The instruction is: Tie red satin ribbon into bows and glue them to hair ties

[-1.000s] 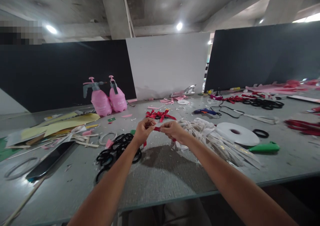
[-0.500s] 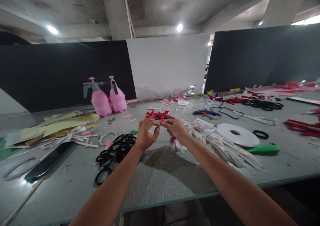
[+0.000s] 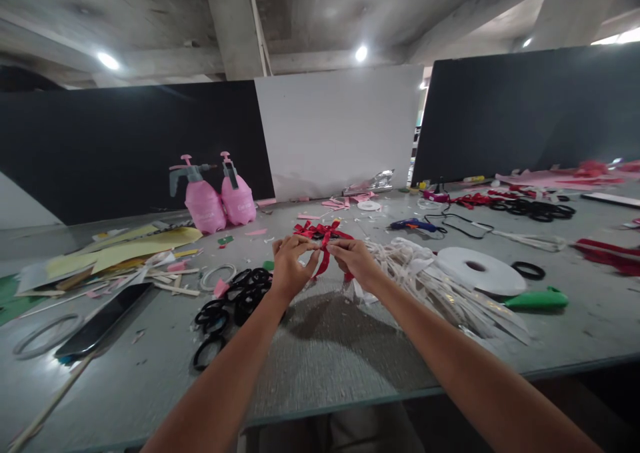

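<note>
My left hand and my right hand meet over the middle of the table, thumbs and fingertips pinched. Between them they grip a red ribbon, one tail of which hangs down; how it is folded or knotted is too small to tell. Just behind the fingertips lie several red ribbon bows with dark parts among them. Left of my left hand is a heap of black hair ties. To the right of my right hand spreads a tangle of white strips.
A white ribbon roll, a green bottle-like object and a blue glue gun with its cord lie to the right. On the left are a black phone, yellow paper sheets and two pink spray bottles.
The red ribbon now shows clearly between my fingertips with its tail hanging down. Both hands stay nearly in place, still pinched together. The view has shifted slightly.
</note>
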A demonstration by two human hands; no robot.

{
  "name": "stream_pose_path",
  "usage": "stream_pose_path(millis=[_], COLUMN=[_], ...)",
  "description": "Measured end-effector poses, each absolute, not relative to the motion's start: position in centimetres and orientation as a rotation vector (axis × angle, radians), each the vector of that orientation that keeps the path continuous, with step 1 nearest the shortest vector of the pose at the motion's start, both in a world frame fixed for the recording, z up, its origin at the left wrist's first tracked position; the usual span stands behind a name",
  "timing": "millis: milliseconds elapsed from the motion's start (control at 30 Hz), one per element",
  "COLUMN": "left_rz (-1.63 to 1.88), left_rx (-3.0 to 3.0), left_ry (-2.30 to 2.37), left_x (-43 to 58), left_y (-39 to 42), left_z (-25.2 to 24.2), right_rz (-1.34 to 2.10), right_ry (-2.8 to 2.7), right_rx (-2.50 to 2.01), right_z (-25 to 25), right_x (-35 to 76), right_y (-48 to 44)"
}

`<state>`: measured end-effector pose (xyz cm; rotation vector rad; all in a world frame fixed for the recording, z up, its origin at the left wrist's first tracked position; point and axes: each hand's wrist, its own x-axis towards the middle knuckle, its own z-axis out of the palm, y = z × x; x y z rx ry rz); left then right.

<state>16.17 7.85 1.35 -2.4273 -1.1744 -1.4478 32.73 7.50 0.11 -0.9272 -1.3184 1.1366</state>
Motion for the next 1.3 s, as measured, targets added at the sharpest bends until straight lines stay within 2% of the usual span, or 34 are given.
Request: stream_pose_path(millis=[233, 400, 767, 1133, 1300], left_rz=[-1.361, -1.333, -1.269, -1.285, -1.344], left_rx=[-2.348, -2.328, -2.360, -2.319, -2.343], left_ry=[-1.318, -1.384, -1.356, -1.370, -1.383], left_x=[16.4, 16.4, 16.3, 16.5, 16.1], left_y=[7.7, 8.1, 8.2, 7.9, 8.2], left_z=[1.2, 0.8, 0.8, 0.8, 1.0], right_rz=[0.620, 0.466, 0.322, 0.344, 0.469], right_ry=[-1.624, -1.715, -1.877, -1.917, -1.844], right_rx=[-0.947, -0.987, -1.062, -1.016, -0.952], right_z=[-0.7, -1.4, -0.8, -1.0, -1.1], right_x=[32.4, 32.1, 32.1, 32.0, 31.8], right_y=[7.9, 8.1, 7.2, 6.9, 7.4])
